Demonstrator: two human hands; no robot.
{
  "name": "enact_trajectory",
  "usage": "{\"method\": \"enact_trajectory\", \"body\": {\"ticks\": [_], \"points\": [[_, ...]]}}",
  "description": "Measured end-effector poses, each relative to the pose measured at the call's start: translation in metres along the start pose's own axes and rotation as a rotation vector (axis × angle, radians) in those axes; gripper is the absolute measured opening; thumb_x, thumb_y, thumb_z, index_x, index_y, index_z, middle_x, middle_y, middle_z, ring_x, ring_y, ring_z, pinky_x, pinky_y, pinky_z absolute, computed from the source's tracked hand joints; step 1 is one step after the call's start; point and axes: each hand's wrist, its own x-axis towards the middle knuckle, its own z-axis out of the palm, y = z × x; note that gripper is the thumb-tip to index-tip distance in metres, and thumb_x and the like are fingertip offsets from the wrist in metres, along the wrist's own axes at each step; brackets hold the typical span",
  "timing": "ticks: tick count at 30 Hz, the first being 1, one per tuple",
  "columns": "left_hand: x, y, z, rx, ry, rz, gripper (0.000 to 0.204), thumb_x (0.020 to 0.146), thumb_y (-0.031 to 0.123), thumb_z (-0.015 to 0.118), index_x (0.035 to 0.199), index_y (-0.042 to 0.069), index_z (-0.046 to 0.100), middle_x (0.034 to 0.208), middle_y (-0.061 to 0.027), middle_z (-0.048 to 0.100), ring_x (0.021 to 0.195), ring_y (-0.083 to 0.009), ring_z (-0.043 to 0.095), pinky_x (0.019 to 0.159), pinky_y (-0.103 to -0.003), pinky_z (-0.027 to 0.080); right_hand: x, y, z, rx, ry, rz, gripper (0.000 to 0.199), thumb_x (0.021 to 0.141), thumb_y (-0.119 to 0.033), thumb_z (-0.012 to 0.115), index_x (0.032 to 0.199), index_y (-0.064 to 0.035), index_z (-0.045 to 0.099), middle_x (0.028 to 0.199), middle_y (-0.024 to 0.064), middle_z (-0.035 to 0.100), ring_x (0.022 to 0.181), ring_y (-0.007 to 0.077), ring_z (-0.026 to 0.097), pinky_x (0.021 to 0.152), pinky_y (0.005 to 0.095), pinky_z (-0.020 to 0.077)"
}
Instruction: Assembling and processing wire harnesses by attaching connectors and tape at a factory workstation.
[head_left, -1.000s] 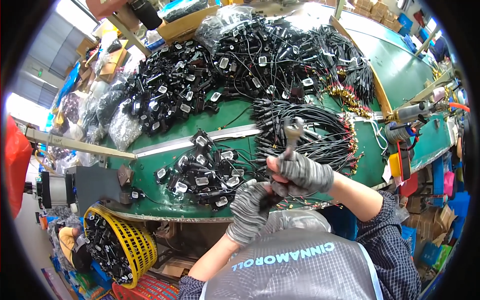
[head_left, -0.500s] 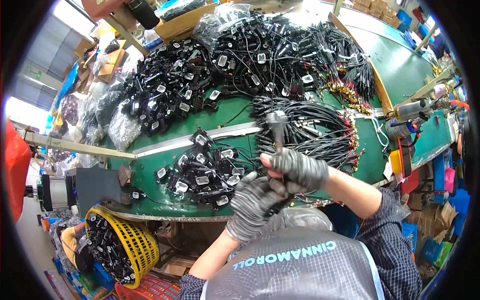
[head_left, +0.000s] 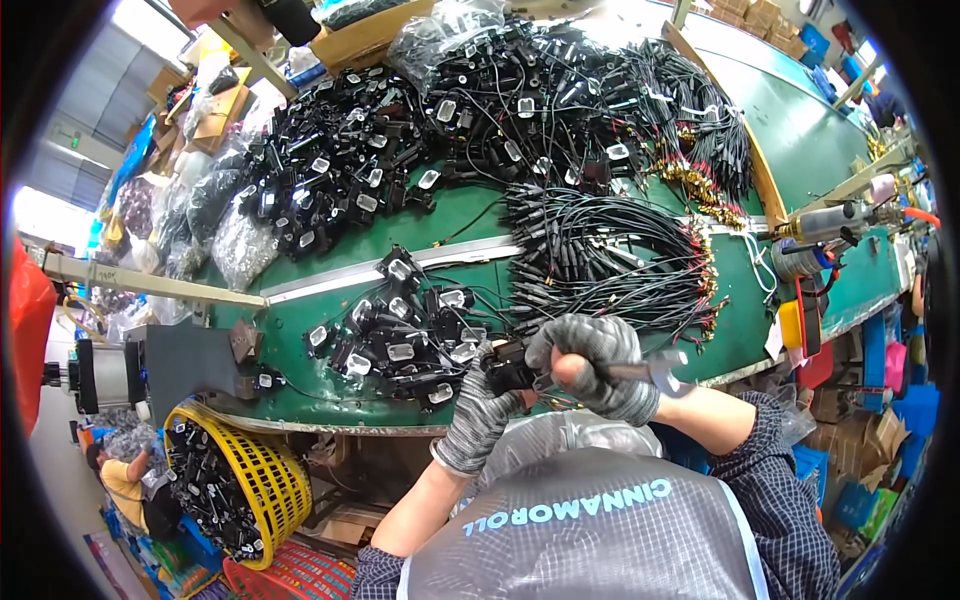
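My left hand (head_left: 480, 415), in a striped grey glove with bare fingertips, is closed on a small black plastic housing (head_left: 511, 368). Beside it my right hand (head_left: 603, 366), gloved the same way, is closed round an open-end wrench (head_left: 655, 373). The wrench's jaw sticks out to the right, above my right wrist. The fingers of that hand also meet the black housing, and whether they grip it I cannot tell. Left of my hands lies a small group of black housings with clear windows (head_left: 400, 352). A bundle of black cables with metal ends (head_left: 620, 265) lies just beyond.
A large heap of black parts (head_left: 350, 165) covers the far side of the green table (head_left: 330, 405). At the right hangs a power driver (head_left: 830, 220). A yellow basket of black parts (head_left: 285, 490) stands below the left edge. A person (head_left: 130, 480) is at the far left.
The wrench has swung from pointing up and away to lying toward the right in my right hand. The black housing now shows between my hands.
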Motion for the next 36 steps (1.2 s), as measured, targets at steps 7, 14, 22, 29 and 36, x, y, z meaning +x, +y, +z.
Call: {"method": "enact_trajectory", "body": {"ticks": [7,14,22,29,36], "points": [[-0.008,-0.012,0.015,0.024,0.067,0.146,0.051,0.063,0.002,0.066,0.107,0.007,0.041,0.093,-0.0013,0.052,0.080,-0.0112,0.051,0.071,-0.023,0.043,0.002,-0.019,-0.002,0.117,-0.004,0.117,0.035,0.084,-0.036,0.045,0.078,-0.0027,0.053,0.065,0.0106,0.054,0.055,0.0235,0.054,0.050,0.0311,0.0441],[0.000,-0.020,0.006,1.120,0.110,0.908,0.048,0.066,0.001,0.064,0.107,0.007,0.041,0.090,-0.0011,0.052,0.077,-0.0117,0.052,0.074,-0.023,0.042,0.012,0.007,-0.009,-0.137,-0.053,0.164,0.039,0.083,-0.038,0.045,0.072,-0.0011,0.052,0.059,0.0101,0.053,0.050,0.0182,0.052,0.047,0.0296,0.0437],[-0.004,-0.009,0.005,0.026,0.070,0.092,0.055,0.059,-0.005,0.063,0.108,0.008,0.040,0.088,-0.0030,0.054,0.081,-0.0132,0.052,0.069,-0.025,0.044,0.006,0.015,-0.014,0.297,0.064,0.209,0.039,0.081,-0.040,0.048,0.069,-0.0033,0.053,0.054,0.0059,0.053,0.041,0.0133,0.048,0.042,0.0255,0.0408],[0.000,-0.009,0.009,0.035,0.024,0.074,0.050,0.064,-0.005,0.060,0.108,0.008,0.040,0.090,-0.0028,0.052,0.082,-0.0132,0.052,0.070,-0.024,0.044,0.019,-0.005,-0.007,0.415,-0.152,0.332,0.038,0.080,-0.043,0.051,0.068,-0.0065,0.053,0.050,0.0067,0.051,0.037,0.0107,0.045,0.037,0.0209,0.0360],[0.007,-0.025,-0.008,0.738,0.051,0.336,0.046,0.062,-0.002,0.061,0.104,0.006,0.044,0.087,-0.0022,0.052,0.077,-0.0132,0.053,0.066,-0.025,0.045,0.026,0.049,-0.023,1.167,-0.051,0.886,0.043,0.082,-0.046,0.045,0.068,-0.0060,0.053,0.051,0.0068,0.052,0.040,0.0094,0.048,0.034,0.0199,0.0355]]}}
